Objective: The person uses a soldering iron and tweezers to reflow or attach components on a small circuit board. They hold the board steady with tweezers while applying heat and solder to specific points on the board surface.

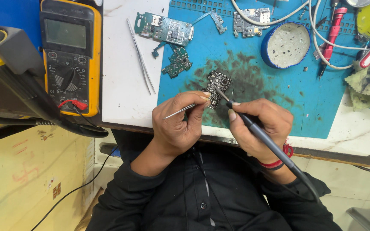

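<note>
View from above a repair worktop [125,94]. At far left stands a yellow multimeter [70,55], a red plug in its lower socket. Right of it, on a white stretch of worktop, spare tweezers [141,56] lie pointing away from the person. Next comes a blue mat [317,111], stained dark in the middle, with two green boards [164,29] near its top edge.

The left hand [178,124] pinches a thin metal probe [180,111] between thumb and forefinger; the grip is closed on it, and its tip reaches the near edge of a small dark board [217,83]. That board lies on the stain, just beyond both hands, its long axis running away from the person.

The right hand [262,124] holds a soldering iron [257,130] like a pen, grip closed around the handle. The iron slants up and left, its tip touching the board. Both hands are about equally near.

Further right sits a round blue tin [286,45], a red screwdriver [333,32] and white cables [321,55].
</note>
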`<state>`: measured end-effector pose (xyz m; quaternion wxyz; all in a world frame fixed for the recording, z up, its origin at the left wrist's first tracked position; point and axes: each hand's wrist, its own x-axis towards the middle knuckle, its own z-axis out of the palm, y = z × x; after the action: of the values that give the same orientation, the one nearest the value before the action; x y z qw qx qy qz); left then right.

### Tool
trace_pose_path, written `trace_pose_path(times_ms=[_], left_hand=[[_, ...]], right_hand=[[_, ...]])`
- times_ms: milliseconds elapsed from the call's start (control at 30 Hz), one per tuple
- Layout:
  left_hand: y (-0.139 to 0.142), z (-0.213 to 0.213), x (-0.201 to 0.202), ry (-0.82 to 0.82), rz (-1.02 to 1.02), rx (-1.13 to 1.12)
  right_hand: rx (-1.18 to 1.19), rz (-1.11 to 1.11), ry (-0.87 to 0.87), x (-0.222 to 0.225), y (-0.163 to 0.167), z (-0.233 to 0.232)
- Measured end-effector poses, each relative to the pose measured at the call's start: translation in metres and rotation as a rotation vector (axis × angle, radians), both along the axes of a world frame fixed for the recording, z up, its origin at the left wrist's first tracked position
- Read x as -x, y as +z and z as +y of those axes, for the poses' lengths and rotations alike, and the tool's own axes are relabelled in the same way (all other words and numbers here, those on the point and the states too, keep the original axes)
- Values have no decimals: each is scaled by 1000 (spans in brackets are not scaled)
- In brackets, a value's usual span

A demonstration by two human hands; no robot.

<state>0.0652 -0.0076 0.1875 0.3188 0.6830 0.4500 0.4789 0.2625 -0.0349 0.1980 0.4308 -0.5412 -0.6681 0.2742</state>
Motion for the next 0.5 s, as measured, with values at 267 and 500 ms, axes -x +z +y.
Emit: trace_pose_path(times_ms=[267, 500], left_hand=[[2, 4, 0, 8, 10, 1], [-2, 1, 0, 33, -66, 66]], right_hand=[[-23, -13, -71, 5, 4, 8], [-105, -320, -47, 15, 1, 11]])
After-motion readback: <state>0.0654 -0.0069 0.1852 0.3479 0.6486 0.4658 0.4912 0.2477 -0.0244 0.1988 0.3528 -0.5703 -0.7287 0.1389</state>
